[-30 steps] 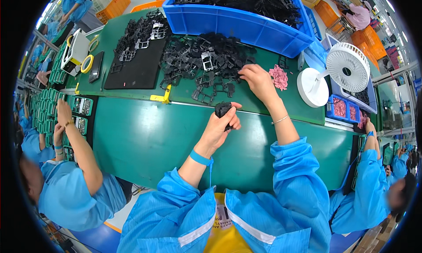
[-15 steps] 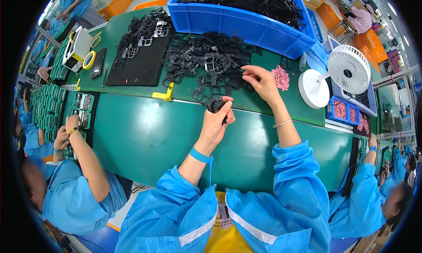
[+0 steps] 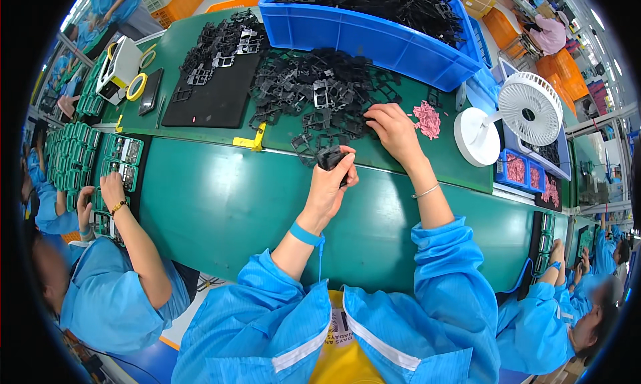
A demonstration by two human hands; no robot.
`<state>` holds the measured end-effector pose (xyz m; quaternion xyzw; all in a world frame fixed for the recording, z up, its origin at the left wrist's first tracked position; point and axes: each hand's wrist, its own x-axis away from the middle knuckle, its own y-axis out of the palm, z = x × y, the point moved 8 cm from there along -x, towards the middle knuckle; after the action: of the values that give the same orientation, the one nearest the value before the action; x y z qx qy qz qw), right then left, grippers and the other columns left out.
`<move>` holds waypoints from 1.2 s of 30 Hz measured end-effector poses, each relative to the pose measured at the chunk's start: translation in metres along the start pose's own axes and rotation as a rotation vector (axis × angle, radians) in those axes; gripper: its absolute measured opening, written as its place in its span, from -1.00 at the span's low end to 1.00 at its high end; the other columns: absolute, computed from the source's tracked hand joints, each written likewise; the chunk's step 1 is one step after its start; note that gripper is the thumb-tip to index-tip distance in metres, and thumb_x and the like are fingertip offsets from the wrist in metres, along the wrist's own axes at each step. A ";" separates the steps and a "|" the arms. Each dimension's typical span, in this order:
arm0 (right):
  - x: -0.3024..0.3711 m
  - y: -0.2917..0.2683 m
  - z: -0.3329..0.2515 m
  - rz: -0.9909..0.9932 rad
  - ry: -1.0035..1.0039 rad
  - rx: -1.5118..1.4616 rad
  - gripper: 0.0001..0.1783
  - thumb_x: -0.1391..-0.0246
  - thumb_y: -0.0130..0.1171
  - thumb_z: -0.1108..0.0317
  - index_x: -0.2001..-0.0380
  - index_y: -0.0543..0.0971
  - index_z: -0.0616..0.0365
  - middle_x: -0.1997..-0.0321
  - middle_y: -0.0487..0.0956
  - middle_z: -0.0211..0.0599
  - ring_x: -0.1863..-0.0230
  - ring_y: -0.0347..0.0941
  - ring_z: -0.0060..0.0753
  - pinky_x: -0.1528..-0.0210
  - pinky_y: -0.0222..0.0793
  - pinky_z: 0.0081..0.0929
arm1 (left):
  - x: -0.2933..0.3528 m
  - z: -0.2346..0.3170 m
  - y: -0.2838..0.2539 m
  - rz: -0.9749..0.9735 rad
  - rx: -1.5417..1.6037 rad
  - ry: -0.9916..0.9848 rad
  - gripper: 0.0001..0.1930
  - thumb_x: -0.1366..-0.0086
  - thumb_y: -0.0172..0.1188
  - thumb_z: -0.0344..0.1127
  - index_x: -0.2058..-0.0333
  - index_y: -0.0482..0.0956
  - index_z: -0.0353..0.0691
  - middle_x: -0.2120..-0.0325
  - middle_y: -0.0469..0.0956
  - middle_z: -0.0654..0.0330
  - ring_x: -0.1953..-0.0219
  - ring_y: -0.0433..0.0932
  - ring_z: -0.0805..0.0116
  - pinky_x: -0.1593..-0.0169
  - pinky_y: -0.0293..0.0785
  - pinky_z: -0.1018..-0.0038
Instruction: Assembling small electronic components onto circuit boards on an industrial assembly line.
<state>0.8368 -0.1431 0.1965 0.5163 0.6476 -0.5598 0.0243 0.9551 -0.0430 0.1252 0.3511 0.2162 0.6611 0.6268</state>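
Note:
My left hand (image 3: 330,178) is closed around a small black plastic frame (image 3: 329,158), gripping it just in front of the loose pile. Much of the part is hidden by my fingers and thumb. A heap of black plastic frames (image 3: 300,80) spreads over the green table beyond both hands. At the heap's right edge, my right hand (image 3: 395,132) has its fingers bent and drawn together, the tips against the table or the outermost parts. What they pinch, if anything, is too small to make out. Small pink pieces (image 3: 426,120) lie just right of that hand.
Behind the heap stands a blue crate (image 3: 367,40) full of black parts. A white fan (image 3: 477,136) is at right, near blue bins (image 3: 513,167) of pink pieces. A black mat (image 3: 214,100) and yellow bracket (image 3: 250,141) lie left. Co-workers sit on both sides.
My right hand has come slightly left and down, its fingers drawing closer together at the heap's edge. My left hand keeps its hold almost in place. The left co-worker's hands have shifted.

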 end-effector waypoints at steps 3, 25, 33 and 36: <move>-0.002 0.005 -0.003 -0.047 -0.039 0.081 -0.81 0.11 0.28 0.47 0.33 0.60 0.15 0.31 0.57 -0.33 0.18 0.47 -0.22 0.12 0.41 -0.30 | 0.001 0.000 0.000 0.000 -0.009 -0.006 -0.82 -0.34 0.16 -0.34 0.16 0.44 -0.26 0.65 0.38 0.30 0.59 0.29 0.50 0.45 0.23 0.49; 0.057 0.016 -0.038 0.049 0.583 -1.498 -0.89 -0.27 0.01 0.48 0.17 0.49 0.17 0.23 0.50 -0.36 0.24 0.45 -0.53 0.14 0.40 -0.60 | 0.010 -0.021 0.008 -0.085 0.035 -0.266 -0.78 -0.32 0.20 -0.25 0.18 0.46 -0.24 0.41 0.51 0.19 0.52 0.40 0.46 0.45 0.31 0.50; 0.043 -0.034 -0.012 0.037 0.466 -0.413 -0.91 0.00 0.24 0.54 0.37 0.65 0.23 0.37 0.62 -0.32 0.32 0.53 -0.49 0.24 0.42 -0.59 | 0.017 -0.011 0.013 -0.099 -0.063 -0.189 -0.83 -0.24 0.26 -0.38 0.25 0.48 -0.25 0.45 0.50 0.24 0.56 0.48 0.49 0.51 0.34 0.57; 0.035 -0.062 0.027 0.139 0.286 0.291 -0.95 0.07 0.28 0.42 0.47 0.62 0.12 0.37 0.59 -0.29 0.28 0.49 -0.17 0.23 0.36 -0.30 | 0.009 -0.002 0.007 -0.020 -0.123 -0.009 -0.82 -0.24 0.24 -0.40 0.23 0.46 -0.26 0.49 0.49 0.24 0.57 0.50 0.44 0.52 0.34 0.53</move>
<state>0.7621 -0.1308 0.2084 0.6319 0.5199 -0.5653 -0.1042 0.9491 -0.0345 0.1312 0.3131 0.1758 0.6653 0.6545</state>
